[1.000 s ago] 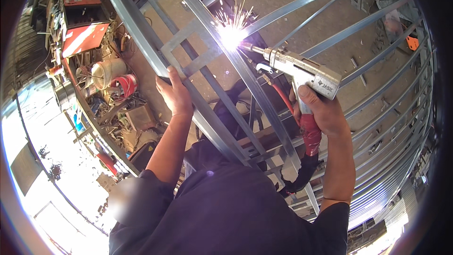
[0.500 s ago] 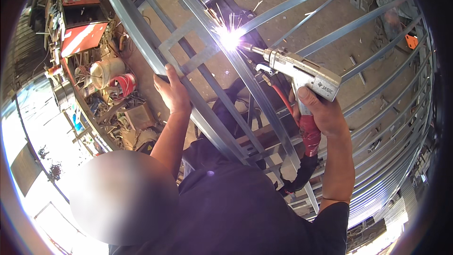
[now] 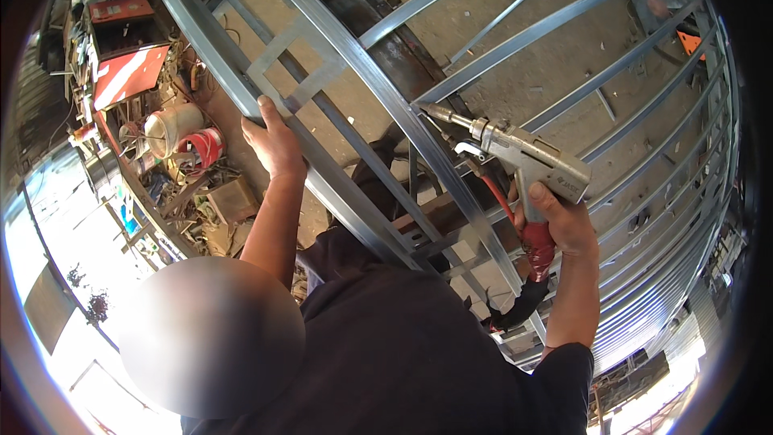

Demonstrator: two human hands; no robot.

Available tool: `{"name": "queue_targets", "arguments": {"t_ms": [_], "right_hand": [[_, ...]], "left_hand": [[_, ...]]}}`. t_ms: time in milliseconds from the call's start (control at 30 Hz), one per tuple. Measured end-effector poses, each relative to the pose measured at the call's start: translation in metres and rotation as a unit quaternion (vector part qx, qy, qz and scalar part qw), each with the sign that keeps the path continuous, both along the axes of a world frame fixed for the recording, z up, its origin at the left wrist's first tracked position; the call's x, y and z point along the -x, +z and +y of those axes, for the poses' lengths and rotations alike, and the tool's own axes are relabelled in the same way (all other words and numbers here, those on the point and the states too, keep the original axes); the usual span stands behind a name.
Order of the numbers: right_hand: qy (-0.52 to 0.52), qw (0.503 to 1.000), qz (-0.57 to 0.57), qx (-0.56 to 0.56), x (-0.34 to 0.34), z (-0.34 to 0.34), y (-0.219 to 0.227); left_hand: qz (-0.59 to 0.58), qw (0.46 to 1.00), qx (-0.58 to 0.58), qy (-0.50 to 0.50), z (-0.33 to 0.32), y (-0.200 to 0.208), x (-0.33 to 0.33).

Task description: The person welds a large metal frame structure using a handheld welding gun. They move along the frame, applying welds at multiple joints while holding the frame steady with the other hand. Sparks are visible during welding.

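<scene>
The right hand (image 3: 564, 224) is closed round the handle of a silver welding gun (image 3: 541, 163), thumb lying over the back of the grip. The gun reaches up and to the left of that hand, its narrow nozzle ending at the joint where a curved crossbar (image 3: 523, 40) meets the inner rail (image 3: 362, 72); whether tip and metal touch, I cannot tell. Just below the hand, the handle passes into a red wrapping (image 3: 539, 251) and then a black cable (image 3: 523, 306), while a thin red hose (image 3: 497, 193) runs close on its left. The left hand (image 3: 278, 147) rests on the wide outer rail (image 3: 346, 205), thumb pointing up along the steel; how firmly its fingers grip is hidden. Flat metal strips (image 3: 322, 76) bridge the two rails, up and to the right of this hand. Well to its left are a pale bucket (image 3: 171, 130), a red bucket (image 3: 211, 145) and, farther up, a red panel (image 3: 129, 76).
</scene>
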State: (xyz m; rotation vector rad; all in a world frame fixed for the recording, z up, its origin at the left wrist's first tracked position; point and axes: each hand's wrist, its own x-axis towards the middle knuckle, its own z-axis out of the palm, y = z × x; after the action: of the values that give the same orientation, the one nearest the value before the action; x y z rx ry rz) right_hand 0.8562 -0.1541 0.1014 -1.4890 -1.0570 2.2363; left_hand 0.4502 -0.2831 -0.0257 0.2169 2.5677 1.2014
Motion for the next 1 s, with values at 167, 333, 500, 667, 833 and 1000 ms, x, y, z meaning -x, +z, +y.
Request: {"name": "queue_targets", "arguments": {"t_ms": [167,333,500,667,833,1000], "right_hand": [[0.008,1.0,0.02,0.005,-0.0053,-0.0086,-0.0052],[0.007,1.0,0.019,0.006,-0.0049,-0.0105,-0.0074],[0.007,0.999,0.033,0.021,-0.0019,-0.0078,-0.0042],[0.023,0.999,0.044,0.018,-0.0029,-0.0064,-0.0068],[0.017,0.999,0.041,0.017,-0.0033,-0.0067,-0.0062],[0.027,0.999,0.033,0.027,-0.0051,-0.0058,-0.0038]], "left_hand": [[-0.004,1.0,0.004,0.001,-0.0026,-0.0038,0.0034],[-0.005,1.0,0.012,0.004,0.002,0.0008,0.0011],[0.005,0.999,0.038,0.003,-0.0017,-0.005,0.0063],[0.005,0.998,0.062,0.008,-0.0005,-0.0037,0.0056],[-0.001,0.997,0.077,0.008,0.0028,0.0026,0.0017],[0.001,0.997,0.073,0.007,0.0031,0.0031,0.0019]]}}
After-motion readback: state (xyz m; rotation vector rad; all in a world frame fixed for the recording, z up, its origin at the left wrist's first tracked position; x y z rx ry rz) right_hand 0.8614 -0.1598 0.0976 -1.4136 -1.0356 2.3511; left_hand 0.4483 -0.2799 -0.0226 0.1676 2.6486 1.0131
